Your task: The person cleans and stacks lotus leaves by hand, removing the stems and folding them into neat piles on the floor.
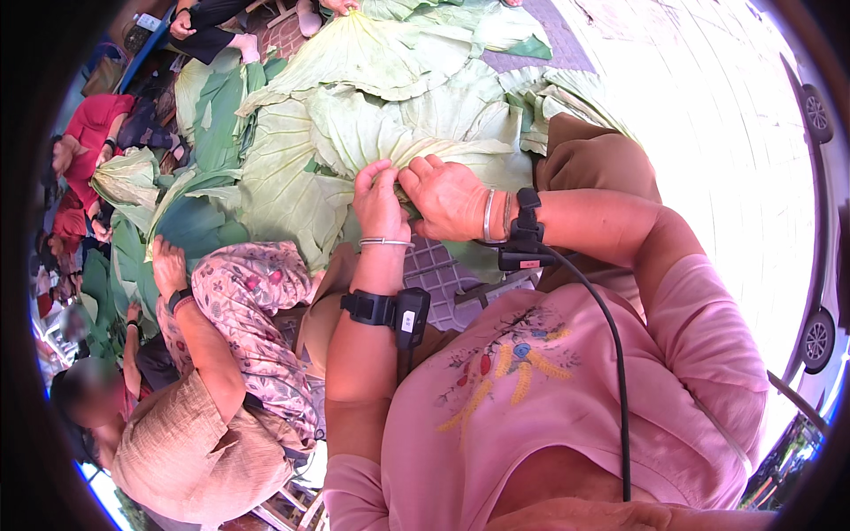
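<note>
My left hand [382, 206] and my right hand [448, 196] meet in front of me, with fingertips nearly touching. Both pinch the gathered base of a large pale-green lotus leaf [365, 126], whose veins fan out away from me. The fingers hide the exact spot they grip. Beneath and beyond it, more big leaves overlap in a pile; one broad pale leaf [275, 172] spreads to the left. Black strapped devices sit on both my forearms, and a silver bangle circles each wrist.
Close on my left, a seated co-worker's hand [169, 265] holds another leaf [192, 212]. Across the pile, another person's hand [340, 5] grips a pale leaf [372, 53]. More people sit at far left. A black cable [614, 345] runs from my right forearm device. Paving [441, 279] shows below.
</note>
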### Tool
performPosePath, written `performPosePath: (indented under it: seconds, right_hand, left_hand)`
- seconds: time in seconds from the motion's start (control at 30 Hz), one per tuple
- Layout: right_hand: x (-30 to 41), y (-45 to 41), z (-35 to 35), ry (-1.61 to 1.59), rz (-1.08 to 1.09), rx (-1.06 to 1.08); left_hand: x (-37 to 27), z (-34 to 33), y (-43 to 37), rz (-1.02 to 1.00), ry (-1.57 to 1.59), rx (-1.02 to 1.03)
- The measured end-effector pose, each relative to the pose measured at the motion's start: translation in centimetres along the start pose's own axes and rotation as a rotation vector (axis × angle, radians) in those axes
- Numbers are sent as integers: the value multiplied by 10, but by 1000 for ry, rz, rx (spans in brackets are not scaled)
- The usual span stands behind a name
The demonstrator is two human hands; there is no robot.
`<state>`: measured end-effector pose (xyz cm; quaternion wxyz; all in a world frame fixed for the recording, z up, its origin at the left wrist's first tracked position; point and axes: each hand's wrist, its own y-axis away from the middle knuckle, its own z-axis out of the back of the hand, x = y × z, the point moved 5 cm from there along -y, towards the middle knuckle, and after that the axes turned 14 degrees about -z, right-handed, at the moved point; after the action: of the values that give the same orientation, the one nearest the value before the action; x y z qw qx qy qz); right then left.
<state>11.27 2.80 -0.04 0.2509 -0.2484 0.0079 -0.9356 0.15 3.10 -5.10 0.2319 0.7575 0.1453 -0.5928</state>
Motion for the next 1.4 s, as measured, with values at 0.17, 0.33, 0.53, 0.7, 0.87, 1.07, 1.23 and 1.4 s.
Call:
performPosePath:
  seconds: [0.17,0.33,0.53,0.7,0.87,1.07,1.23,1.4]
  right_hand:
    - [-10,9,-4,-203,48,49]
    - [-46,-7,16,-386,-72,-113]
    - [-114,-30,31,-463,-349,-279]
    - [-144,-27,14,-338,-485,-326]
    - [-155,-31,-16,-171,-557,-186]
    - [-154,-38,-54,26,-552,73]
    - [-149,-46,-109,162,-511,356]
    - [-118,-40,-166,315,-396,530]
  left_hand:
    - [4,13,4,10,-115,5]
    - [-27,19,2,-359,-199,133]
    - [-81,17,19,-768,-288,238]
    - [-100,49,7,-717,-353,189]
    - [-87,113,-28,-430,-545,56]
    - [-96,123,-17,-429,-878,38]
    - [-100,112,-24,-452,-1006,92]
    - [-102,117,-27,-415,-1009,91]
